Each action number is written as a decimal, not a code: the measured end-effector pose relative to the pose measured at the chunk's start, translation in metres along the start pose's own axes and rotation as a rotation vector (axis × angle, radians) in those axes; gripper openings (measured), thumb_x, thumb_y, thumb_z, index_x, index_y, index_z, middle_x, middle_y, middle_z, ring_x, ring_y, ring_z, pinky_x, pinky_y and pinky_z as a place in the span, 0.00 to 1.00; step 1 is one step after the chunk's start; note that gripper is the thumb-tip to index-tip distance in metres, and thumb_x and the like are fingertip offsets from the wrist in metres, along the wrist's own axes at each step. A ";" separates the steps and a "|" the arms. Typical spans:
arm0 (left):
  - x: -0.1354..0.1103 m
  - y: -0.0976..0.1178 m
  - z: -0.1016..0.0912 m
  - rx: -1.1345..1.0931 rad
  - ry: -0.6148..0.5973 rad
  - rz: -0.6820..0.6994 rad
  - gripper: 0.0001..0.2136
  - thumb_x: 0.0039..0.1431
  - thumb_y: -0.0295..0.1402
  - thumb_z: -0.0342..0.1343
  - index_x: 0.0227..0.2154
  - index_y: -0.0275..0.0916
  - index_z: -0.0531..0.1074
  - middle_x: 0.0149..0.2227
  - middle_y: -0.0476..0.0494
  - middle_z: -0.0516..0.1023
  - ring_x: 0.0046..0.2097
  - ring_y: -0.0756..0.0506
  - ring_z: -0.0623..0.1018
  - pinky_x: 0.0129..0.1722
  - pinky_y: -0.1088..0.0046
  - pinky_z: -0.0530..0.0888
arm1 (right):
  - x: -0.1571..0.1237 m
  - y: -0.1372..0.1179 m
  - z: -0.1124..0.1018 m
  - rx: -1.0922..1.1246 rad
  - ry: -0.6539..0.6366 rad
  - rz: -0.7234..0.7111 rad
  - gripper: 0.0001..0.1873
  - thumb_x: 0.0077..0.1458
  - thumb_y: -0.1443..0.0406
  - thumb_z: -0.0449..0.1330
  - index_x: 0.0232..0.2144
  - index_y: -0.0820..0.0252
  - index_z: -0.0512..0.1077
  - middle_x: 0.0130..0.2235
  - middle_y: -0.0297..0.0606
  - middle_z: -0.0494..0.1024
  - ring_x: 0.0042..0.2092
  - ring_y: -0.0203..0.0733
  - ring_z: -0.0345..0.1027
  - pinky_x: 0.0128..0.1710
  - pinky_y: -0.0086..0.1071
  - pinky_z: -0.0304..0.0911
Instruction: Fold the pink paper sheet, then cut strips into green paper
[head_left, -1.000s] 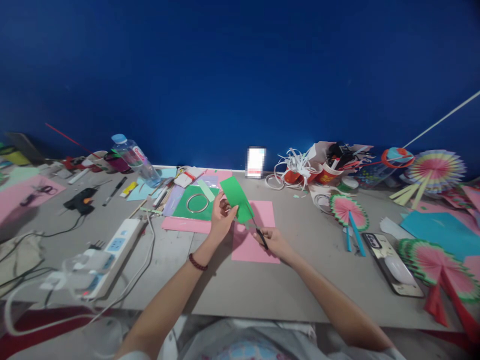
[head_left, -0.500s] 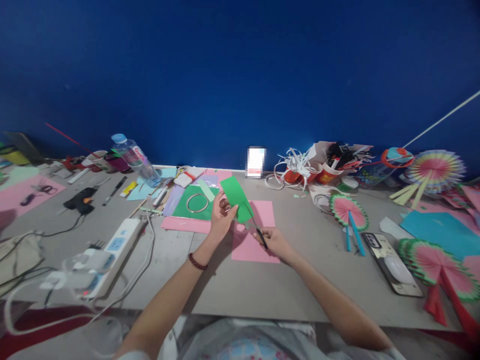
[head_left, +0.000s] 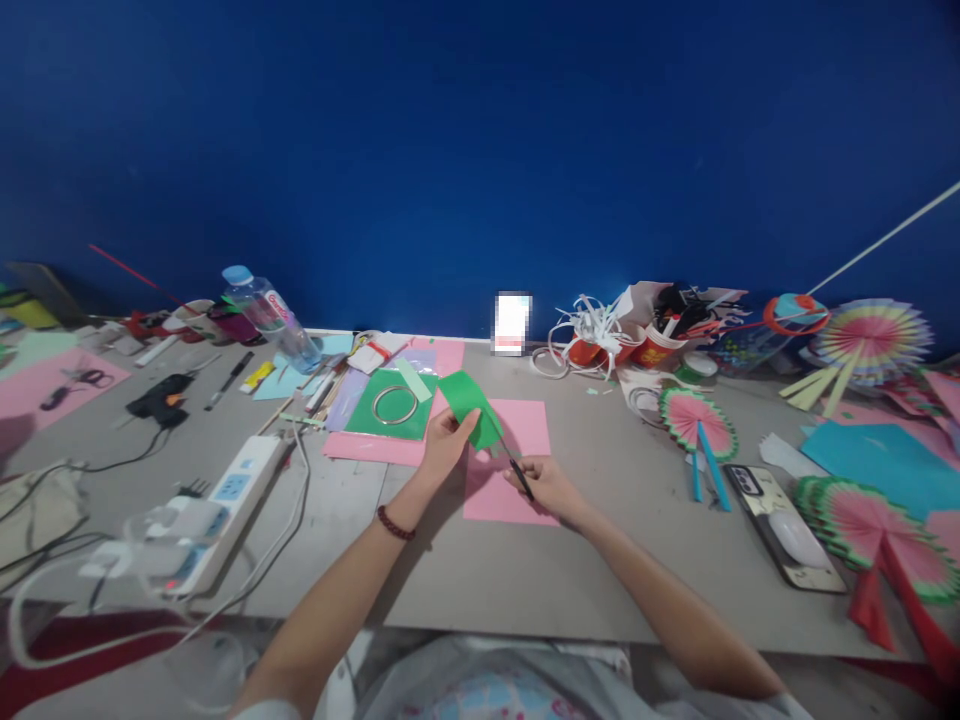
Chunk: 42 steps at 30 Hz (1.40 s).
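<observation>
My left hand [head_left: 448, 440] is closed on a piece of green paper [head_left: 469, 400], the thumb lying across its face. In my right hand [head_left: 541, 482] is a pair of scissors with black handles [head_left: 523, 480]; the blades point up and left and meet the lower right edge of the green paper. Beneath both lies a pink paper sheet [head_left: 506, 505] on the table. To the left, a metal ring [head_left: 395, 404] rests on a packet of green paper [head_left: 360, 415], with a pale green strip [head_left: 415, 381] beside it.
On the left are a power strip [head_left: 238, 500] with cables, a glue gun [head_left: 161, 398] and a tilted water bottle [head_left: 270, 320]. Rightward lie pink paper fans [head_left: 697, 422], a phone [head_left: 757, 510] with a mouse [head_left: 795, 537] on it, and red cups [head_left: 652, 348] at the back.
The green paper has dropped a little and bends more in my left hand. My right hand and the scissors have shifted only slightly.
</observation>
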<state>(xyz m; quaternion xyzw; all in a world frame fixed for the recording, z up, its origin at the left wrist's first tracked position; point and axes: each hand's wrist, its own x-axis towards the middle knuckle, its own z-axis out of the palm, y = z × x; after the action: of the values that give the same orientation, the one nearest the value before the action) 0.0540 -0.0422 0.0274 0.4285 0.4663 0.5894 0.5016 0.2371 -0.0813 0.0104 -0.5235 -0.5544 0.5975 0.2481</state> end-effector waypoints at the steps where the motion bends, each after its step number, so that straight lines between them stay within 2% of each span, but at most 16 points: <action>1: 0.000 -0.002 0.000 -0.004 -0.008 -0.001 0.14 0.48 0.44 0.64 0.26 0.35 0.74 0.25 0.48 0.75 0.26 0.51 0.71 0.27 0.75 0.71 | 0.000 -0.001 0.000 0.003 -0.004 0.004 0.24 0.44 0.48 0.63 0.19 0.57 0.60 0.12 0.22 0.59 0.11 0.27 0.50 0.09 0.23 0.43; 8: 0.002 -0.005 -0.002 -0.033 -0.012 -0.028 0.14 0.48 0.44 0.64 0.26 0.35 0.75 0.27 0.46 0.77 0.28 0.49 0.74 0.29 0.73 0.73 | -0.001 -0.001 -0.001 -0.001 -0.012 0.000 0.24 0.45 0.47 0.63 0.18 0.57 0.60 0.12 0.23 0.61 0.11 0.27 0.50 0.09 0.22 0.44; 13: 0.001 -0.001 0.000 -0.038 -0.008 -0.029 0.15 0.46 0.44 0.65 0.25 0.35 0.74 0.24 0.48 0.76 0.24 0.51 0.72 0.25 0.74 0.71 | 0.002 0.005 -0.002 -0.001 -0.037 -0.001 0.24 0.46 0.46 0.62 0.18 0.58 0.60 0.13 0.24 0.62 0.11 0.27 0.51 0.09 0.22 0.45; 22: -0.004 0.000 0.005 -0.016 -0.074 -0.007 0.16 0.46 0.44 0.66 0.23 0.34 0.74 0.22 0.47 0.75 0.23 0.51 0.71 0.24 0.74 0.70 | 0.005 0.009 -0.002 -0.024 -0.027 -0.023 0.25 0.48 0.44 0.59 0.20 0.58 0.61 0.14 0.26 0.64 0.13 0.28 0.54 0.11 0.22 0.49; 29: -0.008 -0.003 0.010 0.001 -0.118 -0.050 0.18 0.42 0.46 0.67 0.25 0.34 0.76 0.25 0.45 0.78 0.26 0.50 0.73 0.27 0.74 0.72 | 0.003 0.000 0.000 0.057 -0.040 -0.048 0.24 0.45 0.45 0.61 0.21 0.58 0.63 0.14 0.25 0.64 0.13 0.28 0.54 0.12 0.23 0.50; 42: -0.014 -0.002 0.017 -0.023 -0.148 -0.055 0.17 0.41 0.46 0.68 0.22 0.36 0.76 0.25 0.44 0.77 0.25 0.50 0.73 0.25 0.74 0.71 | 0.006 0.003 0.001 0.134 -0.017 -0.056 0.24 0.44 0.45 0.62 0.21 0.59 0.63 0.16 0.25 0.65 0.15 0.28 0.54 0.13 0.24 0.51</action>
<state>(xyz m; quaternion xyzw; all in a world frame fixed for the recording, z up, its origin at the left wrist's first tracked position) 0.0724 -0.0541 0.0280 0.4523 0.4328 0.5473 0.5555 0.2353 -0.0771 0.0050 -0.4849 -0.5297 0.6306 0.2942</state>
